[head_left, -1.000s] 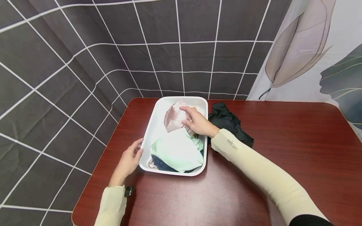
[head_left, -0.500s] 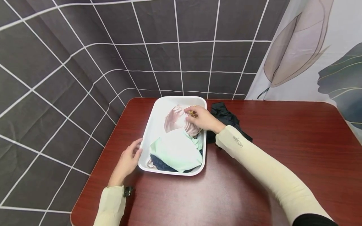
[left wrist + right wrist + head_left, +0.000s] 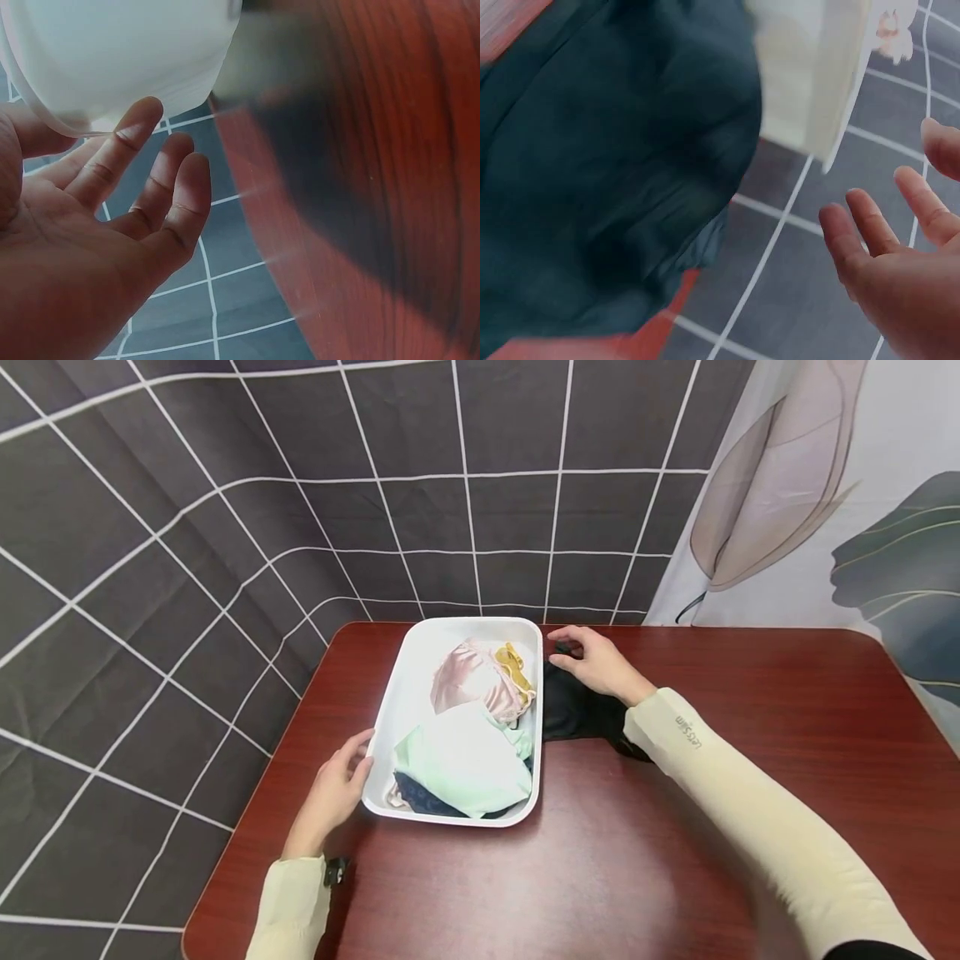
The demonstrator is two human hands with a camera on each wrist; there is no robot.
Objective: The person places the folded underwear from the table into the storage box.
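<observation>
My left hand [image 3: 337,785] rests against the left side of a white plastic tray [image 3: 397,685], its fingers loosely bent; in the left wrist view a fingertip meets the outer wall. Inside the tray lie a pale mint-green cloth garment [image 3: 465,760], a shiny pink garment [image 3: 457,681], a small mustard-yellow piece of fabric [image 3: 513,667] and dark navy fabric [image 3: 427,795] underneath. Right of the tray, my right hand [image 3: 600,664] hovers by a crumpled black garment [image 3: 573,710], fingers spread and holding nothing. The right wrist view shows that garment [image 3: 615,165] large, apart from the hand.
A reddish-brown wooden table [image 3: 750,735] carries everything and stretches far to the right. Behind it and along the left hangs a dark grey cloth with white grid lines [image 3: 517,510]. A white leaf-patterned curtain [image 3: 810,527] hangs at the back right.
My right hand has let go of the mustard-yellow fabric, leaving it on the pink garment, and has moved right, out of the tray to the black garment. The left hand has stayed put.
</observation>
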